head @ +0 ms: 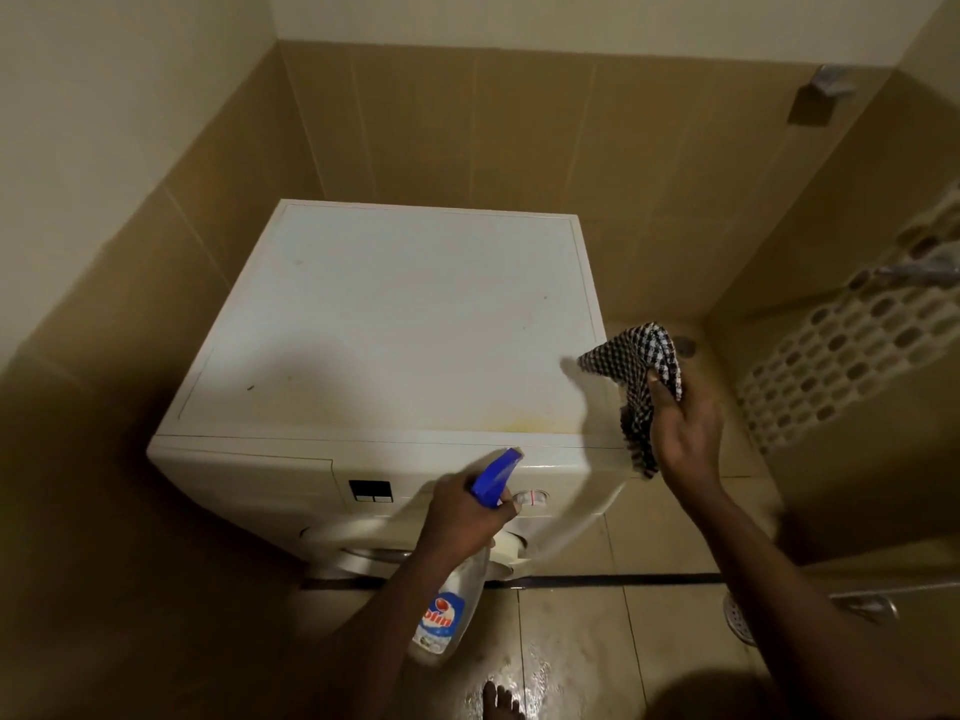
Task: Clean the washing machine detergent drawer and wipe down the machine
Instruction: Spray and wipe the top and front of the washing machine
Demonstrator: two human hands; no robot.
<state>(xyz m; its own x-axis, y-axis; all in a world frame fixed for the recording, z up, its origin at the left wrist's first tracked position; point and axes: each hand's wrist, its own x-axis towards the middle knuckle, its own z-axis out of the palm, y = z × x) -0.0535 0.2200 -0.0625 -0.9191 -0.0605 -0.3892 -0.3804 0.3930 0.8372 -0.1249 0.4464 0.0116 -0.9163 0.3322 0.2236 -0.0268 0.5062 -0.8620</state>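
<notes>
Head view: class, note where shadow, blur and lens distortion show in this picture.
Head view: dim, warm light; the left hand and spray bottle cast a dark shadow across the washing machine top; the checked cloth is slightly motion-blurred; wide-angle distortion bends the tiled walls.

white washing machine (pixel 395 324) on tiled floor (pixel 649 641)

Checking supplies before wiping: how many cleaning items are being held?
2: a spray bottle in the left hand, a checkered cloth in the right hand.
</notes>
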